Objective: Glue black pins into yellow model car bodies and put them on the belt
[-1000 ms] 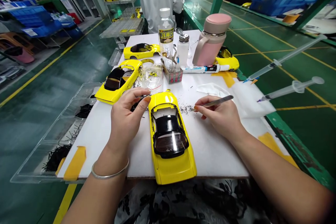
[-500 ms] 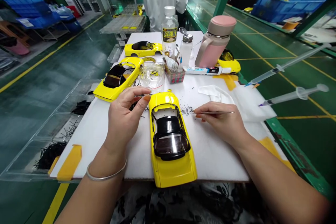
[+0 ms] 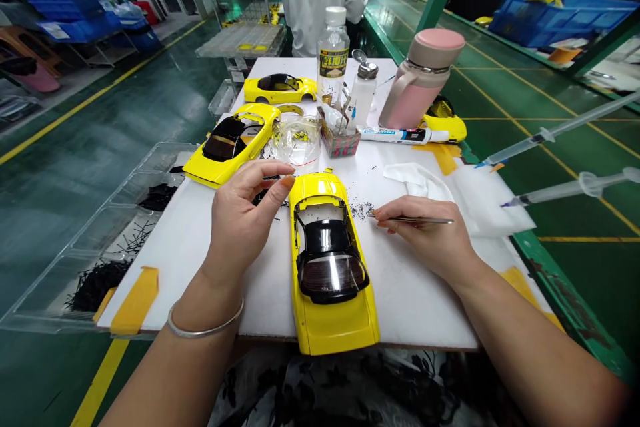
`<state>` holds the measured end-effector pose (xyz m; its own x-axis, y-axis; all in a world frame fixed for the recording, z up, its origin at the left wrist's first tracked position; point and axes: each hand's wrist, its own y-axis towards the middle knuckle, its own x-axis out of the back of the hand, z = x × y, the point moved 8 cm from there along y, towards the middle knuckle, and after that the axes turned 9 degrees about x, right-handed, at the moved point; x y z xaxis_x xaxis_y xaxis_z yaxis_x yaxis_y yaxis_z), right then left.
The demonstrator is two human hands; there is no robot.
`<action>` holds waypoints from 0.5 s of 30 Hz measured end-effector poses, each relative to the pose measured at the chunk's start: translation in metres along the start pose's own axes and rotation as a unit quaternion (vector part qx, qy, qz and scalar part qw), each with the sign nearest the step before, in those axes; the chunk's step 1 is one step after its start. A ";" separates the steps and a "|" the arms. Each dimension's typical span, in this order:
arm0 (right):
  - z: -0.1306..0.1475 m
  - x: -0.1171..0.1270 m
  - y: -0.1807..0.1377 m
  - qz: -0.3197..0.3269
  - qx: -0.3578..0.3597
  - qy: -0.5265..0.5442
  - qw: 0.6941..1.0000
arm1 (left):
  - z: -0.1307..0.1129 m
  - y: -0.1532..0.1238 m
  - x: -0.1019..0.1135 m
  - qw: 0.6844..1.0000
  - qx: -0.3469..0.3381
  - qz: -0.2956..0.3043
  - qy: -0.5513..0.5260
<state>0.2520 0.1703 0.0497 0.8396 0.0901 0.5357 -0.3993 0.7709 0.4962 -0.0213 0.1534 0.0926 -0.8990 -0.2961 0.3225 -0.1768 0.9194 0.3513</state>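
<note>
A yellow model car body [image 3: 340, 330] with a black roof and dark rear window lies in front of me on the white board. My left hand [image 3: 243, 217] is beside its far left corner, thumb tip at the body's edge. Its thumb and index finger are slightly apart, and I see nothing between them. Held like a pen in my right hand [image 3: 425, 233] is a slim pair of metal tweezers [image 3: 425, 219]. Their tip is at the scattered tiny black bits [image 3: 361, 209] to the right of the car body.
Farther back are a second yellow body [image 3: 200, 167], a clear plastic bag [image 3: 296, 141], a small box of tools [image 3: 343, 145], a bottle [image 3: 333, 57], a pink flask [image 3: 425, 80] and a marker [image 3: 395, 135]. Syringes [image 3: 565, 192] lie right; a compartmented tray [image 3: 65, 267] is left.
The whole view has shifted slightly, with the scene now a little farther right. My hands keep nearly the same places beside the car body, and the tweezers stay in my right hand.
</note>
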 end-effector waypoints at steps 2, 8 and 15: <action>0.001 0.000 0.000 0.002 0.007 -0.005 1.000 | 0.000 0.000 0.000 1.000 -0.001 0.002 -0.001; 0.004 0.001 0.001 0.006 0.024 -0.019 1.000 | 0.002 0.000 0.000 1.000 0.004 0.000 -0.001; 0.030 0.005 0.000 -0.027 0.089 -0.072 0.993 | 0.005 0.002 0.000 1.000 0.008 -0.001 -0.002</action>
<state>0.2453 0.1519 0.0728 0.8055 -0.0490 0.5905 -0.4243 0.6479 0.6326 -0.0233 0.1563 0.0889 -0.9000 -0.2975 0.3186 -0.1850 0.9225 0.3388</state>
